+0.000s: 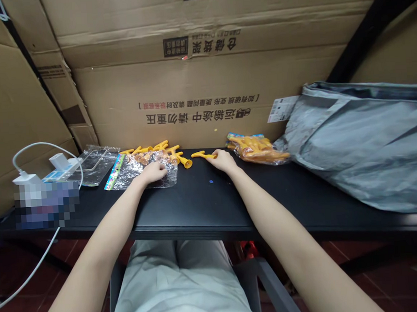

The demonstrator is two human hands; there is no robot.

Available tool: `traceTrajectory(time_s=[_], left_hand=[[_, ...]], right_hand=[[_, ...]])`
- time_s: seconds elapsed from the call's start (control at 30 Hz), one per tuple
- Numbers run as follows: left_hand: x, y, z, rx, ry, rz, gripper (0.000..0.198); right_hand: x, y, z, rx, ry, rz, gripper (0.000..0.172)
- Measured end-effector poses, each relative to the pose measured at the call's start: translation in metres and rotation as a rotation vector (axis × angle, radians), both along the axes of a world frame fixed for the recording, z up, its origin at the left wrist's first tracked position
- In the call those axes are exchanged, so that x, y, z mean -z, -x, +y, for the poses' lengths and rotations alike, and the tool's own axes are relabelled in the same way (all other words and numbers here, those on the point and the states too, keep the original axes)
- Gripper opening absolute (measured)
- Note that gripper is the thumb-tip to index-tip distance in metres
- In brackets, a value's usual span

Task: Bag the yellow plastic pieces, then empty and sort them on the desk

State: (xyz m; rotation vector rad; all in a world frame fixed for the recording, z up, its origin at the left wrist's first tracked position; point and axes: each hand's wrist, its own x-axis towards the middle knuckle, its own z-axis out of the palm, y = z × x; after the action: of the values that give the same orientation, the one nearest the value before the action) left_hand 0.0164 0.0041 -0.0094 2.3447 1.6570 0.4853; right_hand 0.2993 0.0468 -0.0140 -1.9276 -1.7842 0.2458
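Note:
My right hand (223,161) is closed on one end of a yellow forked plastic piece (198,154), held low over the black table. The piece points to the left. My left hand (154,172) is curled closed on a clear plastic bag (134,176) with a coloured header strip. Its fingertips are partly hidden. Behind and beside that hand lies a pile of several more yellow plastic pieces (173,152), some forked. One with a flared, cup-like end (186,162) lies at the pile's right.
A filled bag of yellow pieces (257,148) lies right of my right hand. Further right stands a large grey fabric bag (367,151). At left are another clear plastic packet (98,165), white chargers and a cable (34,144). Cardboard (197,81) walls the black table's (197,208) back.

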Motion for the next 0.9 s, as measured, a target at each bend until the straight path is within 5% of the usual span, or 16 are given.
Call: traceTrajectory(time_s=[0.13, 0.27, 0.4, 0.5, 0.67, 0.9], left_hand=[[0.000, 0.002, 0.001, -0.004, 0.008, -0.030, 0.022], [-0.003, 0.003, -0.001, -0.002, 0.008, -0.077, 0.023], [-0.006, 0.004, -0.003, -0.018, 0.025, -0.202, 0.022], [-0.010, 0.007, -0.004, -0.053, 0.072, -0.308, 0.020], [-0.016, 0.005, -0.008, -0.062, 0.059, -0.356, 0.021], [-0.017, -0.005, -0.010, -0.004, -0.019, -0.254, 0.022]], right_hand=[[-0.006, -0.005, 0.001, 0.031, -0.283, 0.200, 0.025], [-0.016, 0.004, -0.004, -0.147, -0.498, 0.482, 0.033], [-0.023, 0.021, -0.017, -0.560, -0.279, 0.770, 0.042], [-0.023, 0.029, -0.027, -0.803, -0.026, 0.771, 0.043], [-0.015, 0.037, -0.031, -0.844, 0.125, 0.697, 0.039], [-0.001, 0.065, -0.035, -0.807, -0.079, 0.582, 0.033]])
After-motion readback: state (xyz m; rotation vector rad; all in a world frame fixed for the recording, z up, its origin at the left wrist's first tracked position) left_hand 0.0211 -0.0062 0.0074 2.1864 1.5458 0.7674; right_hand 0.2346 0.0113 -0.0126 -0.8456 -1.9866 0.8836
